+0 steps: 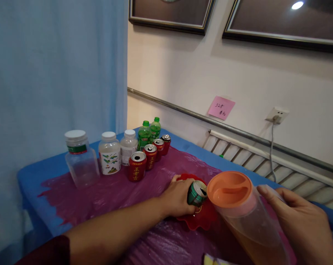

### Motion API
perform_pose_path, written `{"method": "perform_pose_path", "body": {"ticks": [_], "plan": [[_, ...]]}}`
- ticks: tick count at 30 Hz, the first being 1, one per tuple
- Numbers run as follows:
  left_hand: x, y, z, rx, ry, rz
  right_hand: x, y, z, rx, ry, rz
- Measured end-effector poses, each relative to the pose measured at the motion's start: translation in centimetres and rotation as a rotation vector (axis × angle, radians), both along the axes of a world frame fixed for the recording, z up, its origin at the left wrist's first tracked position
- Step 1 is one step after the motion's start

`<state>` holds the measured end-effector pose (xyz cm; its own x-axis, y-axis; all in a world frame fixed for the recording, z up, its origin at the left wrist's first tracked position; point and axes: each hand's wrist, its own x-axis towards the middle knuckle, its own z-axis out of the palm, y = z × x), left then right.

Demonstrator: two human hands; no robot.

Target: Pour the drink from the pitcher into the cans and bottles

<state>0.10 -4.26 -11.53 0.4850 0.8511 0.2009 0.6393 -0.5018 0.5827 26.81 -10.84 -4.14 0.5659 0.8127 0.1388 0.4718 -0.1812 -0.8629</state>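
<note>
Left hand point(177, 197): closed round the side of a green can point(195, 197).
Green can: in the left hand's grip, tilted, its opened top toward the pitcher point(251, 232).
Right hand point(303, 217): curled on the pitcher's handle.
Pitcher: just left of the right hand, slanted, brownish liquid inside, orange lid point(229, 189) on top.
Red dish point(198, 223): beneath the left hand.
Red cans point(137, 171): standing in a row, beyond the left hand and leftward.
Clear jar point(83, 165): farther left of that hand.
</note>
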Motion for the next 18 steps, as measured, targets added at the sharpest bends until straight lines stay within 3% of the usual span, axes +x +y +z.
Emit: {"method": "perform_pose_path", "body": {"ticks": [18], "plan": [[-0.01, 0.19, 0.09, -0.011, 0.018, 0.002, 0.30, 0.03, -0.15, 0.001, -0.005, 0.017]]}}
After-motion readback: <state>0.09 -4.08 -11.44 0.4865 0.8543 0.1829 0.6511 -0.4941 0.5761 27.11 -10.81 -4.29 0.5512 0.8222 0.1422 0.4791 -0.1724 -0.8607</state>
